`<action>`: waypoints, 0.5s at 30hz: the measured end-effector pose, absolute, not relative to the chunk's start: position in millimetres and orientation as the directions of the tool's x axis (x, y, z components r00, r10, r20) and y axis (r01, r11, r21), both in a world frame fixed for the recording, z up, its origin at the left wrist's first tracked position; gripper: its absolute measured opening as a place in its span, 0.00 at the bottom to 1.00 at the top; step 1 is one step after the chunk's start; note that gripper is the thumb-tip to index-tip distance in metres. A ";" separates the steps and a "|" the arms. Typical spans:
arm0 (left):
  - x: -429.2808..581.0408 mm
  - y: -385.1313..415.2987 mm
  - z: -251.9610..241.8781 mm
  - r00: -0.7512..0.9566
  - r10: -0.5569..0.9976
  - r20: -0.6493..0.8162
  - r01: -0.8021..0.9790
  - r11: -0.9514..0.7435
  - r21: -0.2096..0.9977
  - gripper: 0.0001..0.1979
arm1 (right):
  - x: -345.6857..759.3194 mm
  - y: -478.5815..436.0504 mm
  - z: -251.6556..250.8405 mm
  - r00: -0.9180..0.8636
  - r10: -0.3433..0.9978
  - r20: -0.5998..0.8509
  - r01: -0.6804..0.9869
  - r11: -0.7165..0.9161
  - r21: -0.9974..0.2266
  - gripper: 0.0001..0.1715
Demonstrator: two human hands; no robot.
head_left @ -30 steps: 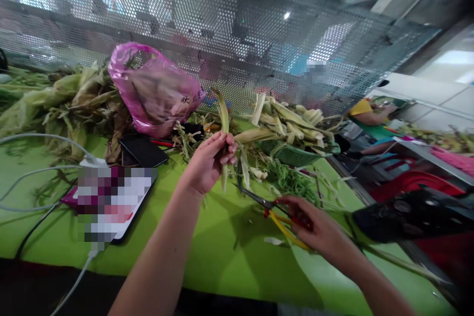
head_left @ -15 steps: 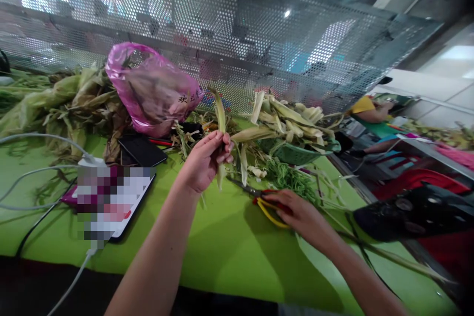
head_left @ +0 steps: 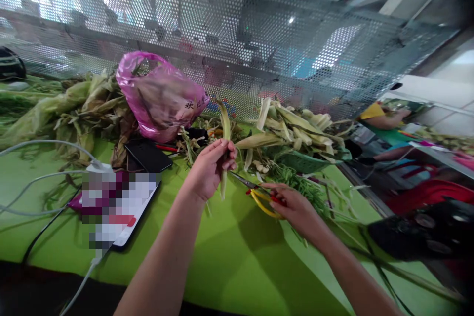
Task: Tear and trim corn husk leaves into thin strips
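Observation:
My left hand (head_left: 209,168) is closed around a slim green-and-pale plant stalk (head_left: 224,121), held upright over the green table (head_left: 229,252). The stalk's lower end hangs below my fingers. My right hand (head_left: 292,205) grips red-and-yellow-handled scissors (head_left: 259,192); their dark blades point left and reach close to the stalk just under my left hand. Whether the blades touch the stalk I cannot tell.
A green basket (head_left: 303,160) heaped with pale husked stalks stands behind the scissors. A pink plastic bag (head_left: 161,98) and a pile of husks (head_left: 70,108) lie at the back left. A phone (head_left: 114,205) with white cables and a dark phone (head_left: 148,154) lie left. Metal mesh behind; a person sits far right.
My right hand has carried the scissors up and left, from the table's middle to just beside the stalk. My left hand has kept holding the stalk in much the same place.

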State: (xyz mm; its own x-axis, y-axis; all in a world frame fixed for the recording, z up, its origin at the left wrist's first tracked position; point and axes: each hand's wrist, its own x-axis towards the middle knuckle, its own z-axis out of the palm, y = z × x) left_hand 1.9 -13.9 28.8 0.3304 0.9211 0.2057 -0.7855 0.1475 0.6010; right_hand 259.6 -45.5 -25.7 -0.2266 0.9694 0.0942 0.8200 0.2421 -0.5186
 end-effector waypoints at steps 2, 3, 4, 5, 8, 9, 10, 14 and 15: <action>4.2 -13.5 26.3 0.341 0.922 0.184 -0.765 0.158 0.625 0.07 | 257.5 -50.8 -21.5 -0.265 0.960 0.091 0.853 0.278 -0.442 0.10; 5.2 -13.1 24.9 0.343 0.924 0.171 -0.753 0.161 0.638 0.07 | 256.7 -52.9 -16.9 -0.275 0.958 0.076 0.874 0.282 -0.396 0.10; 5.9 -12.5 23.3 0.343 0.926 0.156 -0.742 0.165 0.650 0.07 | 255.9 -55.5 -10.1 -0.261 0.964 0.053 0.897 0.263 -0.356 0.10; 6.6 -11.8 21.7 0.340 0.930 0.140 -0.732 0.168 0.660 0.07 | 254.9 -58.6 -1.3 -0.260 0.965 0.023 0.909 0.253 -0.331 0.09; 8.7 -9.6 17.0 0.336 0.936 0.110 -0.716 0.178 0.675 0.08 | 247.4 -70.6 32.1 -0.236 0.965 -0.118 0.894 0.168 -0.416 0.13; 9.8 -9.3 15.8 0.339 0.935 0.104 -0.711 0.182 0.679 0.08 | 242.4 -73.7 42.5 -0.276 0.951 -0.142 0.830 0.162 -0.533 0.16; 11.1 -9.2 14.9 0.342 0.934 0.100 -0.706 0.185 0.684 0.08 | 236.0 -75.1 51.0 -0.292 0.947 -0.131 0.751 0.142 -0.645 0.16; 17.5 -11.1 13.7 0.367 0.926 0.090 -0.661 0.191 0.725 0.09 | 203.9 -62.6 59.0 -0.201 0.979 0.016 0.402 0.098 -0.911 0.23; 18.8 -11.6 13.6 0.370 0.925 0.089 -0.649 0.188 0.737 0.09 | 197.0 -56.3 55.7 -0.210 0.977 0.022 0.303 0.087 -0.949 0.25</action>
